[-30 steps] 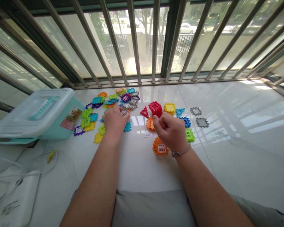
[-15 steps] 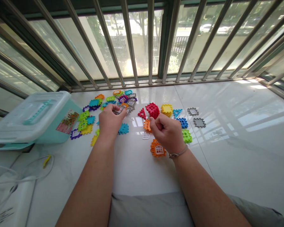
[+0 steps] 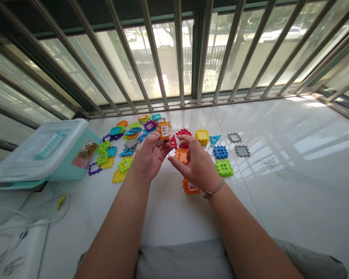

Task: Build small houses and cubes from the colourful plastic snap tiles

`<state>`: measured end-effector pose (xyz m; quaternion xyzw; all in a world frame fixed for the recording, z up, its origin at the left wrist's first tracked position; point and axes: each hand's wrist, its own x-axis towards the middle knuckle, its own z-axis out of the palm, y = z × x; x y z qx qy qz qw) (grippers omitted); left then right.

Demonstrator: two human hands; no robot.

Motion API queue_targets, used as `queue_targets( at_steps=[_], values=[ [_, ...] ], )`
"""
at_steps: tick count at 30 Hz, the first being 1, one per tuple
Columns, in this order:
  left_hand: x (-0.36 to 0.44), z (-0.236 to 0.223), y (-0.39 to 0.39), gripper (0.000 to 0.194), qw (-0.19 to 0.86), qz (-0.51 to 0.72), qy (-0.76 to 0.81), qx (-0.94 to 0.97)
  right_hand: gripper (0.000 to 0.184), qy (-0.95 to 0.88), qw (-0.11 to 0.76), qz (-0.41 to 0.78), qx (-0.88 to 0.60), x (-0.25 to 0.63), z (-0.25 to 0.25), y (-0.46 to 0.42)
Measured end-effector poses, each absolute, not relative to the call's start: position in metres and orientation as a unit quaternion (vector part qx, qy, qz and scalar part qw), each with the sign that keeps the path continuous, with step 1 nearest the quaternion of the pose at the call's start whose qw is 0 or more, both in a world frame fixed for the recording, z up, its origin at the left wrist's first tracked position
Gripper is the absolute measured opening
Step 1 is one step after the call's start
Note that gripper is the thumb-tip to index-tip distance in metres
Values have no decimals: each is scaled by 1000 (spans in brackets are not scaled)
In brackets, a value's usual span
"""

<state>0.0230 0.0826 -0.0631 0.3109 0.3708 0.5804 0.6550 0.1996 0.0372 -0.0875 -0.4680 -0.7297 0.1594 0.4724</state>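
1. Left grip: left hand (image 3: 151,161) pinching orange tile (image 3: 164,126), thumb and fingers, raised over floor (image 3: 168,217), between loose pile and sorted stacks.
2. Right grip: right hand (image 3: 200,164) open, thumb and fingers apart, nothing visible in it; just beside left fingertips.
3. Tile stands near upright, white window face toward camera; roughly square, no clear long axis.
4. Box label (image 3: 85,154) red with picture, text too small. White device (image 3: 23,244), dark markings unreadable.
5. Right hand partly blocks orange stack (image 3: 180,155) and red stack (image 3: 182,132).
6. Beyond it: yellow stack (image 3: 202,137), blue triangle (image 3: 215,140), blue tile (image 3: 220,152), green tile (image 3: 224,168), two grey tiles (image 3: 242,151).
7. Left: mixed pile (image 3: 125,164), lidded teal box (image 3: 61,170).
8. Behind: metal bars (image 3: 178,58).
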Motion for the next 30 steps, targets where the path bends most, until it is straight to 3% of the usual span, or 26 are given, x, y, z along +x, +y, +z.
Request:
queue_targets(
  at_steps=[8, 16, 22, 26, 30],
  values=[
    [30, -66, 45, 30, 714, 516, 375, 289, 61, -722, 478, 182, -466, 200, -84, 36],
    [30, -76, 46, 44, 690, 519, 400, 307, 66, -734, 450, 167, -481, 203, -90, 41],
    [29, -75, 45, 51, 672, 527, 403, 328, 58, -718, 457, 164, -498, 203, -89, 39],
    [27, -73, 46, 43, 692, 558, 368, 274, 46, -715, 465, 167, -495, 201, -86, 37],
    [25, -74, 48, 30, 685, 578, 373, 241, 48, -719, 457, 190, -487, 201, -87, 37]
  ],
)
